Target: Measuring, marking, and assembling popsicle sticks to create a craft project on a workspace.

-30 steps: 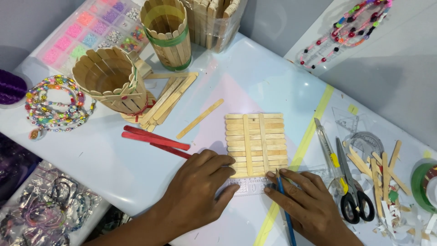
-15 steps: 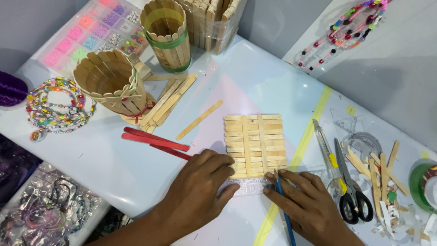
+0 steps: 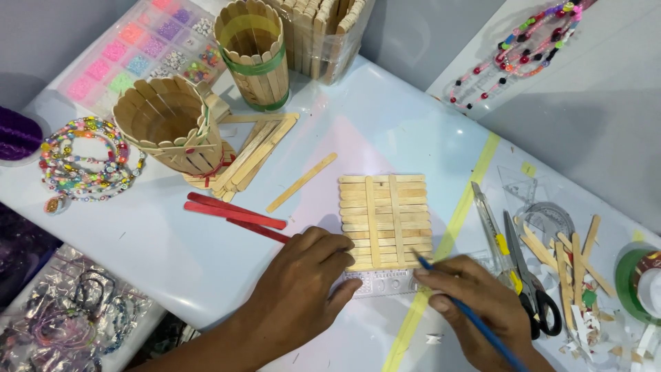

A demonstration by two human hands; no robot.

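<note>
Pressing down near the lower edge of the frame, the left hand [image 3: 297, 289] lies flat with fingers spread on a clear ruler [image 3: 385, 282], its fingertips touching the lower left corner of the stick panel [image 3: 385, 219]. The right hand [image 3: 482, 310] is closed in a writing grip on a blue pencil [image 3: 475, 320], whose tip meets the panel's lower right corner, just where ruler and panel join. The pencil's shaft runs down and to the right, away from the panel, while the ruler's long axis lies left to right along the panel's near edge. So the panel sits directly beyond both hands, its slats horizontal and crossed by two upright sticks; the right hand is the one nearer the marked corner.

Just right of that hand lie a utility knife [image 3: 490, 227] and black-handled scissors [image 3: 530, 289], then loose stick offcuts [image 3: 564, 251] and a green tape roll [image 3: 637, 284]. A yellow tape strip [image 3: 451, 234] crosses the desk [image 3: 385, 131] diagonally. To the left lie red sticks [image 3: 234, 213] and a single plain stick [image 3: 301, 182]. Farther off stand two stick-built cups [image 3: 169, 127], a bead tray [image 3: 134, 55] and bead strings [image 3: 82, 162]. Nothing lies between hands and panel.
</note>
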